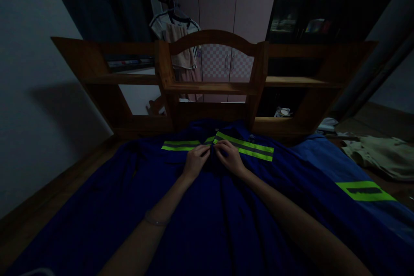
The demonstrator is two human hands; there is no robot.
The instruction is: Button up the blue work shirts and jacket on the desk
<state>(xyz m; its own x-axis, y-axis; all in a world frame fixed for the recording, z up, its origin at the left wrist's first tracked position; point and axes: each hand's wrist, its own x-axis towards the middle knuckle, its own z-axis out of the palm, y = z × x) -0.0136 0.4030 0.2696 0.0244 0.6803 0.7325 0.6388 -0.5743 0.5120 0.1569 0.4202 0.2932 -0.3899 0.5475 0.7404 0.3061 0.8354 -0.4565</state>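
A dark blue work jacket [200,224] with yellow-green reflective strips [249,148] lies spread out in front of me, its collar at the far end. Both my hands meet at its front opening, at chest-strip height. With bent fingers my left hand [196,161] pinches the left front edge. My right hand [230,157] pinches the opposite edge, just beside the strip. The fingertips nearly touch each other. Any button or fastener between them is too dark and small to make out. A thin bracelet [157,220] circles my left wrist.
A wooden headboard with shelves [211,88] stands just beyond the collar. To the right lie another blue garment [323,159] with a reflective strip and a pale folded cloth [381,155]. Clothes hang on a rack [176,30] behind, before a pink wardrobe [216,4]. A wall [39,95] bounds the left.
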